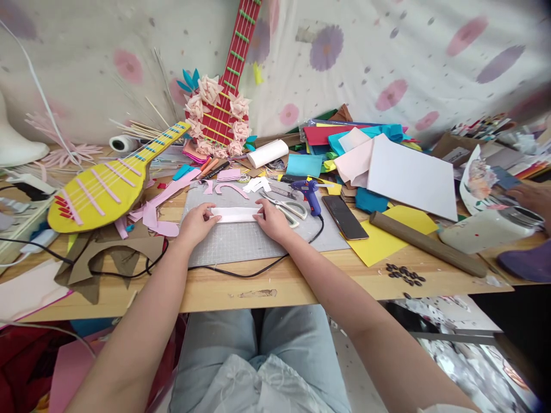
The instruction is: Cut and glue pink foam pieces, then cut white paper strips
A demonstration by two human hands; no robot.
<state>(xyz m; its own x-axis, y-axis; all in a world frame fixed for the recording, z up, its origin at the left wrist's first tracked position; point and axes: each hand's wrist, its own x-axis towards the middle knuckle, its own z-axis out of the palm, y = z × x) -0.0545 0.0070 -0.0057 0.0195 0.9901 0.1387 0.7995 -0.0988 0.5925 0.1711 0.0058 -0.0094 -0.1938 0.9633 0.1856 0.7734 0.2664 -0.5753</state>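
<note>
A white paper strip [235, 214] lies on the grey cutting mat [241, 241] in the middle of the wooden table. My left hand [196, 224] pinches its left end, fingers closed on the edge. My right hand [271, 219] presses and grips its right end. Just right of my right hand lie scissors [287, 206] and a blue glue gun [309, 194], whose black cord [241, 272] runs across the mat's front edge.
A yellow paper guitar [103, 186] lies at left, a red one [228, 86] leans on the wall. A black phone [344, 217], cardboard tube [426, 243], white sheet [411, 176], white jar [491, 228] and coloured paper piles crowd the right. Another person's hand [534, 198] shows far right.
</note>
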